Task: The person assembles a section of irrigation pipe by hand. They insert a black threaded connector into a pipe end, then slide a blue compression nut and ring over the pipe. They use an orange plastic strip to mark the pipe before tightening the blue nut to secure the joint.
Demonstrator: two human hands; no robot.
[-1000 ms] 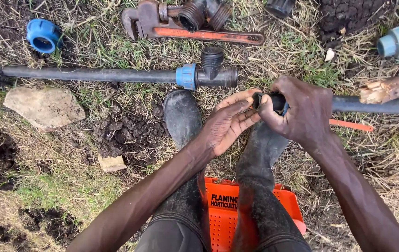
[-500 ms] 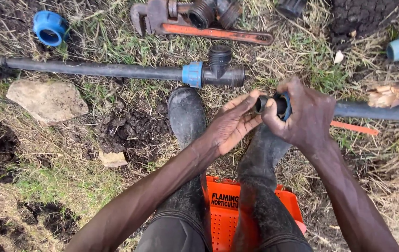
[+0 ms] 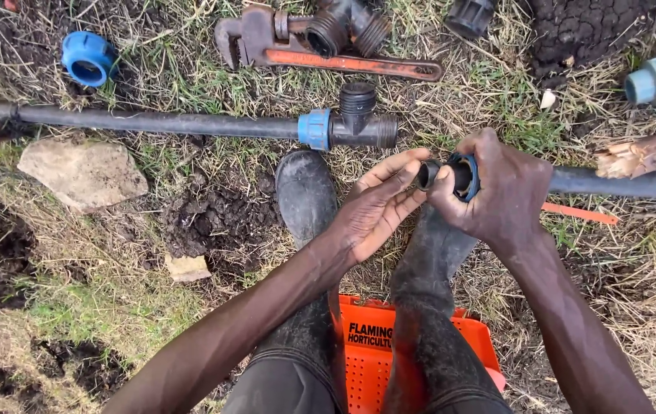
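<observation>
Head view: right hand (image 3: 496, 192) clamped around the blue nut (image 3: 467, 175) on the black pipe end (image 3: 429, 173), already slid on. Left hand (image 3: 378, 207) open, fingertips (image 3: 412, 165) touching the pipe mouth. Beyond the fingers, tee fitting (image 3: 358, 123) on the other pipe (image 3: 151, 121), apparently not yet joined; pipe wrench (image 3: 328, 54) farther off, untouched.

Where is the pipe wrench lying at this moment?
In the head view, the pipe wrench lies on the grass at the top centre, beyond the black tee fitting, with another black fitting against it.
</observation>
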